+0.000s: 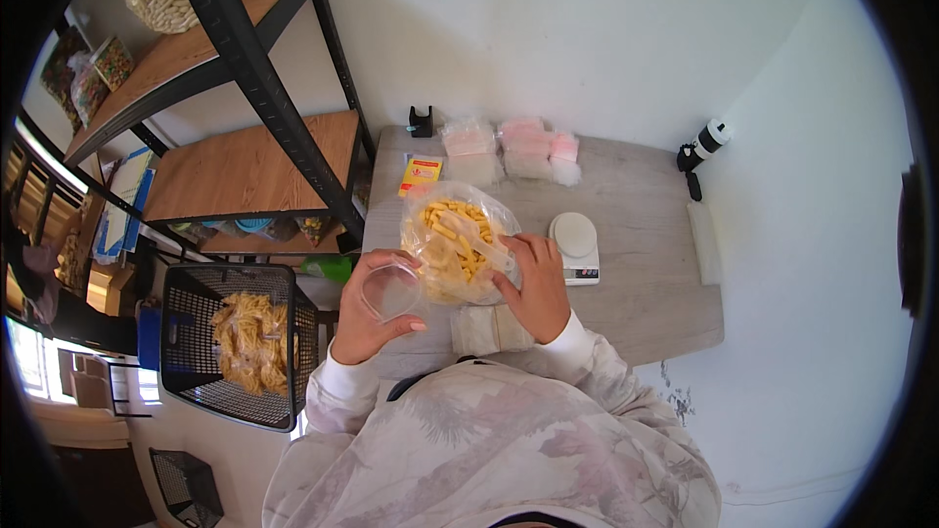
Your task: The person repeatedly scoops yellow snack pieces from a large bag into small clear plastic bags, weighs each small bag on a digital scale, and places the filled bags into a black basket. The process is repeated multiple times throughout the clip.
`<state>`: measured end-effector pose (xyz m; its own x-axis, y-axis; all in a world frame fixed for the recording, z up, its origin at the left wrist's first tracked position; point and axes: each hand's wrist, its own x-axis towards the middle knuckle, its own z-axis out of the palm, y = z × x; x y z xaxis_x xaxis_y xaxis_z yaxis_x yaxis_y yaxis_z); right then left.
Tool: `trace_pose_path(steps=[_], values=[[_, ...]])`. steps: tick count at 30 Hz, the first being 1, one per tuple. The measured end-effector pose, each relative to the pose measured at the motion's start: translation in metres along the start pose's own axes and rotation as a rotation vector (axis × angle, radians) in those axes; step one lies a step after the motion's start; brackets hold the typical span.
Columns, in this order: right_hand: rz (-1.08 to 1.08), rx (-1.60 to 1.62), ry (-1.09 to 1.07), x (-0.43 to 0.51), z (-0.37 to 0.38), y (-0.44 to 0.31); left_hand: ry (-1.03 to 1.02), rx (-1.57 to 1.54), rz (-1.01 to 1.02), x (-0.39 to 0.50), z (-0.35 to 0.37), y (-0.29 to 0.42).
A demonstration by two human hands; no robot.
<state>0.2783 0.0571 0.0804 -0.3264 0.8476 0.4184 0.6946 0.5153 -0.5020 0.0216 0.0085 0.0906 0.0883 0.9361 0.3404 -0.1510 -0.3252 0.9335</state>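
My left hand (pixel 374 308) is closed around a clear round plastic container (pixel 391 293), its round rim facing up. Beside it on the table is a clear plastic bag (pixel 422 264) of yellow stick-shaped snacks (pixel 444 224). A translucent plastic scoop (pixel 477 238) lies on the snacks. My right hand (pixel 535 282) is at the bag's right side, thumb and fingers apart near the scoop's end; whether it grips the bag or scoop is unclear. A white digital kitchen scale (pixel 576 242) stands to its right. Flat clear bags (pixel 477 330) lie below the snack bag.
Bundled plastic bags (pixel 469 150) and a yellow packet (pixel 420 174) lie on the table's (pixel 631 315) far side. A bottle (pixel 710 139) stands at the far right corner. On the left are a black-framed shelf (pixel 257 169) and a black crate (pixel 176 352) holding bagged snacks (pixel 253 345).
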Motion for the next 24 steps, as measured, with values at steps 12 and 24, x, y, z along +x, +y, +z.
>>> trace_pose_path(steps=[12,24], values=[[0.186,0.095,-0.026,0.005,0.017,0.025,-0.304,0.921,-0.002,0.005,0.017,-0.025],[-0.008,0.126,0.101,0.035,0.008,0.017,-0.213,0.867,-0.141,-0.012,0.001,-0.017]])
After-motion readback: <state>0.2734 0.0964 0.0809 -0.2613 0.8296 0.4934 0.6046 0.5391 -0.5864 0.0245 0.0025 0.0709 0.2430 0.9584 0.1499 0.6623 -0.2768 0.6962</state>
